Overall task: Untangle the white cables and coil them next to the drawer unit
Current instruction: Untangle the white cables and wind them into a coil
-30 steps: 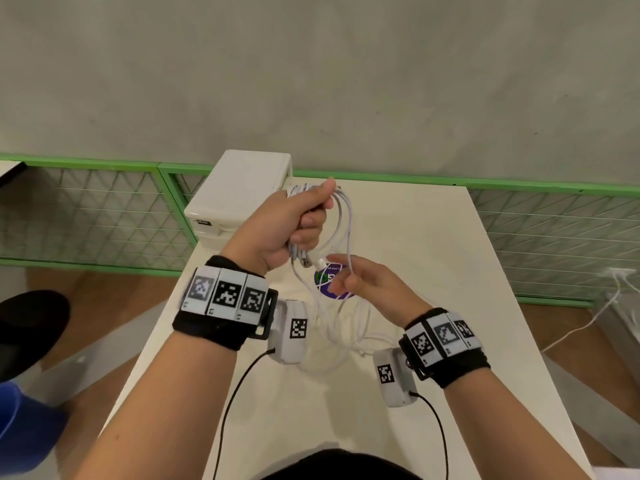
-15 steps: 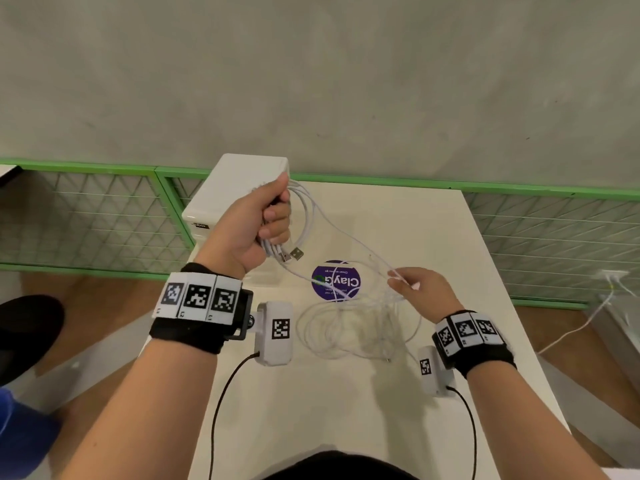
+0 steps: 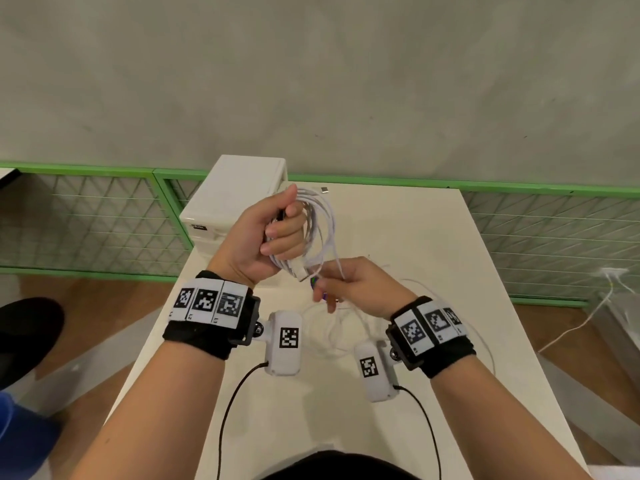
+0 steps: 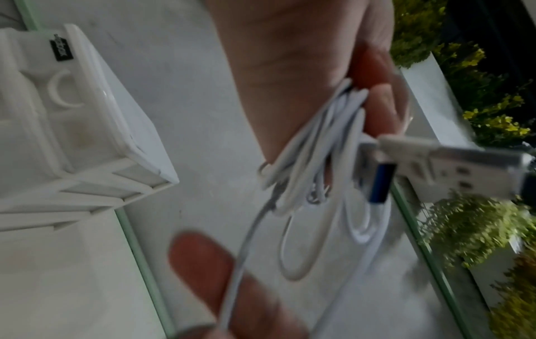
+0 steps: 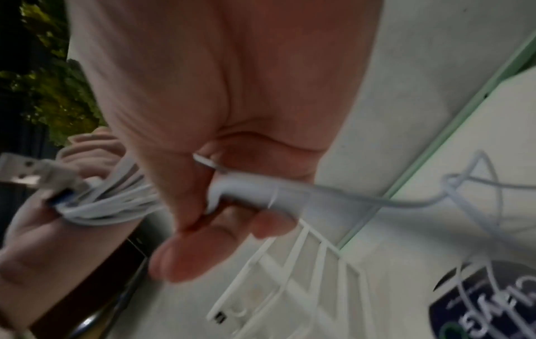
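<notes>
Spreading under both forearms, the white table (image 3: 433,237) bears the white drawer unit (image 3: 239,199) at its far left corner, against the green-framed mesh railing (image 3: 86,209). Just right of the drawer unit and raised above the tabletop, the left hand (image 3: 273,237) is clenched around a bundle of coiled white cable (image 3: 320,230); several loops hang from the fist, and in the left wrist view a USB plug (image 4: 452,169) with a blue insert juts out beside the fingers. Nearer the body than the drawer unit, the right hand (image 3: 353,285) pinches a strand of the same cable close below the coil, thumb and fingers closed on it in the right wrist view. More loose white cable (image 3: 332,334) lies tangled on the table between the two wrists, partly over a round purple sticker (image 5: 493,305). A small connector (image 3: 324,189) lies on the table just right of the drawer unit's far corner.
</notes>
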